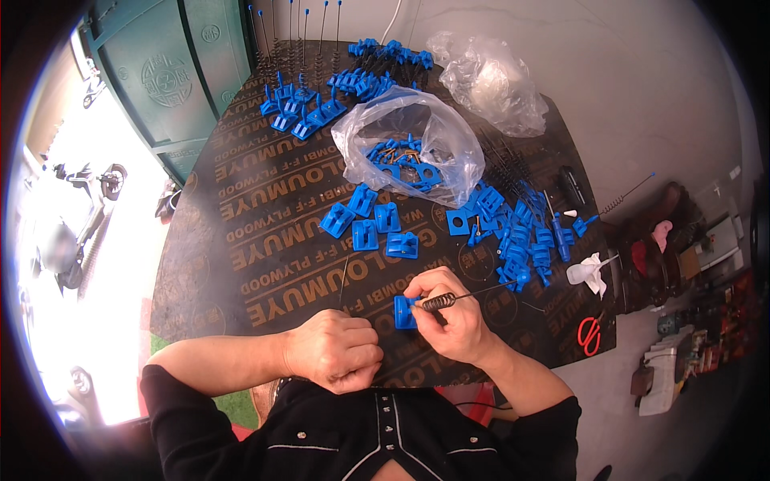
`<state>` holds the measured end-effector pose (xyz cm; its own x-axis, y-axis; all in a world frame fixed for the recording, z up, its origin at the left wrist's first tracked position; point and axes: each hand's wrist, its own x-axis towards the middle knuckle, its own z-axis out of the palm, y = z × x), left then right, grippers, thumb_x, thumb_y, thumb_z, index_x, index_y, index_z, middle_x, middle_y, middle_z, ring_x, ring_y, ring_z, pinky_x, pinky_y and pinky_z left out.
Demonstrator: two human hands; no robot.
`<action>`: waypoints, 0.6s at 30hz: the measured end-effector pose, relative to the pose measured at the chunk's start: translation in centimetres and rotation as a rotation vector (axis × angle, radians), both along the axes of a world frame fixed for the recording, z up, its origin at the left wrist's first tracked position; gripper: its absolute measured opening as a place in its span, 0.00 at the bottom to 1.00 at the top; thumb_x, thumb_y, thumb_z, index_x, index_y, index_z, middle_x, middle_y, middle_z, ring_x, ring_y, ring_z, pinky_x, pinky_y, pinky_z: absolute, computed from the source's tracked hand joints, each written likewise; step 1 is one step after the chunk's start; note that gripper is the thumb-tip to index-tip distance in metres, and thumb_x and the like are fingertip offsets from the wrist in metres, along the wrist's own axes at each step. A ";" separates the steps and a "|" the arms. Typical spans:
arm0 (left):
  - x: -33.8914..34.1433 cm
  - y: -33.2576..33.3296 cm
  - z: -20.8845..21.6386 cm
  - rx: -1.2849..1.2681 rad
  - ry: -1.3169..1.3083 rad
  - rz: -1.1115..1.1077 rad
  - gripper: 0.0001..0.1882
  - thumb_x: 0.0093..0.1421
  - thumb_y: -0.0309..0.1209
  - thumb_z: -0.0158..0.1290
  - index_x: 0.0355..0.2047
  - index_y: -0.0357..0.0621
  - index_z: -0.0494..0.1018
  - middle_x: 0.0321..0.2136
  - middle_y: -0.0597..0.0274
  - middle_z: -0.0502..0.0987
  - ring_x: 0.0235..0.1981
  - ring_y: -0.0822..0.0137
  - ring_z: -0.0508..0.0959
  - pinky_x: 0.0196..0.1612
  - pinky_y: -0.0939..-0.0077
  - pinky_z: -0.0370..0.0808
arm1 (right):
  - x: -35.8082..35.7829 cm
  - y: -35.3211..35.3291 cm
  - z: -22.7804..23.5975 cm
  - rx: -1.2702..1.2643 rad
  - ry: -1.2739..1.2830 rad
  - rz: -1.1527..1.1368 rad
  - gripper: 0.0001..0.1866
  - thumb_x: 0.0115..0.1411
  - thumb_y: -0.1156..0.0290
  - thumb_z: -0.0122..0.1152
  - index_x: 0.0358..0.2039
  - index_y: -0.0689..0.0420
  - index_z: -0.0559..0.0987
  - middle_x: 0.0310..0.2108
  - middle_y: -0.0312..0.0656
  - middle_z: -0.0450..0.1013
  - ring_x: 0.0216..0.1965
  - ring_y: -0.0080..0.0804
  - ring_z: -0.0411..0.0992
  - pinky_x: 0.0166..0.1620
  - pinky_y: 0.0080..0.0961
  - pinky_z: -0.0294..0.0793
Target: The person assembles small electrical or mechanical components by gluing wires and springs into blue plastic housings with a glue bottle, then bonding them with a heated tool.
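Observation:
My right hand (453,321) is closed round a black coil spring (439,302), from which a thin dark rod runs up to the right. Beneath those fingers a blue plastic base (405,313) lies near the table's front edge, partly covered by the hand. To the left, my left hand (341,351) makes a fist at the table edge. A thin dark wire (345,280) stands out from its top; its lower end is hidden. Just beyond the hands lie several loose blue bases (365,235).
An open clear plastic bag (409,148) holds small blue parts and screws. Blue parts (521,232) heap at right, near a blue-handled screwdriver (560,239), white bottle (581,272) and red-handled scissors (589,335). Bases with upright springs (301,104) stand far left on the dark table (208,264).

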<state>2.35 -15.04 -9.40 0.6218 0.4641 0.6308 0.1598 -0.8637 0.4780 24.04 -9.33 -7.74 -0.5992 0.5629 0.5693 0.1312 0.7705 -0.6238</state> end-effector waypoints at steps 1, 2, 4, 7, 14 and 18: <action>0.0 0.0 0.0 -0.001 -0.002 -0.001 0.03 0.45 0.22 0.55 0.22 0.40 0.72 0.19 0.62 0.71 0.17 0.63 0.73 0.16 0.71 0.68 | 0.0 0.0 0.0 0.004 -0.001 0.001 0.13 0.45 0.88 0.58 0.33 0.64 0.71 0.32 0.46 0.69 0.32 0.42 0.70 0.33 0.31 0.69; 0.0 0.0 0.0 -0.001 -0.001 -0.001 0.03 0.45 0.22 0.55 0.22 0.40 0.72 0.19 0.62 0.71 0.17 0.63 0.73 0.16 0.71 0.68 | 0.0 0.0 0.0 0.004 0.000 0.000 0.13 0.45 0.88 0.58 0.33 0.64 0.71 0.32 0.46 0.69 0.32 0.42 0.70 0.33 0.31 0.69; 0.0 0.0 0.0 -0.001 0.000 -0.001 0.03 0.45 0.22 0.55 0.23 0.40 0.72 0.19 0.62 0.71 0.17 0.63 0.73 0.16 0.71 0.69 | 0.0 0.0 -0.1 0.001 0.010 0.004 0.13 0.45 0.88 0.58 0.33 0.64 0.71 0.32 0.46 0.70 0.32 0.42 0.70 0.33 0.31 0.69; 0.0 0.0 0.0 0.002 0.000 -0.002 0.04 0.45 0.22 0.55 0.23 0.39 0.72 0.19 0.61 0.71 0.17 0.62 0.73 0.16 0.71 0.69 | 0.0 0.0 0.0 0.000 0.003 -0.001 0.13 0.45 0.88 0.58 0.33 0.64 0.71 0.32 0.46 0.70 0.32 0.43 0.70 0.33 0.32 0.69; 0.0 0.0 0.0 0.000 0.001 0.000 0.04 0.44 0.22 0.55 0.23 0.39 0.72 0.19 0.61 0.71 0.17 0.62 0.73 0.16 0.71 0.69 | 0.0 0.0 -0.1 0.001 0.002 0.001 0.14 0.45 0.88 0.58 0.34 0.64 0.71 0.33 0.46 0.70 0.32 0.43 0.70 0.32 0.32 0.69; 0.0 0.1 -0.1 0.000 -0.001 0.001 0.04 0.44 0.22 0.55 0.23 0.39 0.72 0.19 0.61 0.71 0.17 0.62 0.73 0.16 0.71 0.69 | 0.0 0.1 -0.1 -0.005 0.003 0.002 0.14 0.45 0.88 0.58 0.34 0.64 0.70 0.33 0.46 0.70 0.32 0.43 0.70 0.33 0.32 0.69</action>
<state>2.37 -14.96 -9.47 0.6209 0.4646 0.6314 0.1606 -0.8638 0.4776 24.08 -9.27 -7.83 -0.5987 0.5644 0.5684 0.1276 0.7677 -0.6280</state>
